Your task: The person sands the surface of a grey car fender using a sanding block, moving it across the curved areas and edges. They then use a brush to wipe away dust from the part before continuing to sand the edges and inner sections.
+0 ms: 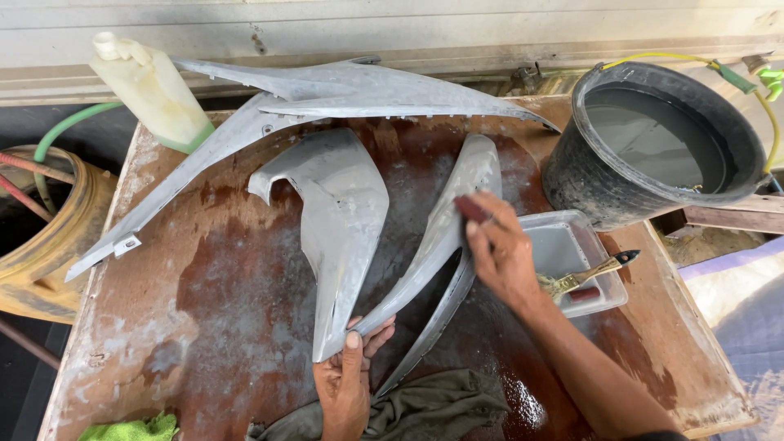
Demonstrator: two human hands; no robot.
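A curved grey plastic body panel [445, 224] lies on a wet brown wooden table [220, 294]. My left hand [347, 384] grips the panel's near pointed tip, thumb on top. My right hand [498, 249] presses a small dark reddish pad [474, 210] against the panel's upper part. A second grey panel [343, 220] lies right beside it to the left. A long thin grey panel [269, 106] stretches across the back of the table.
A black bucket [588, 175] of grey water stands at the back right. A clear plastic tray [572, 245] holds a paintbrush [588, 273]. A pale plastic jug [151, 90] sits back left. A dark rag [433, 404] and a green cloth [135, 429] lie at the near edge.
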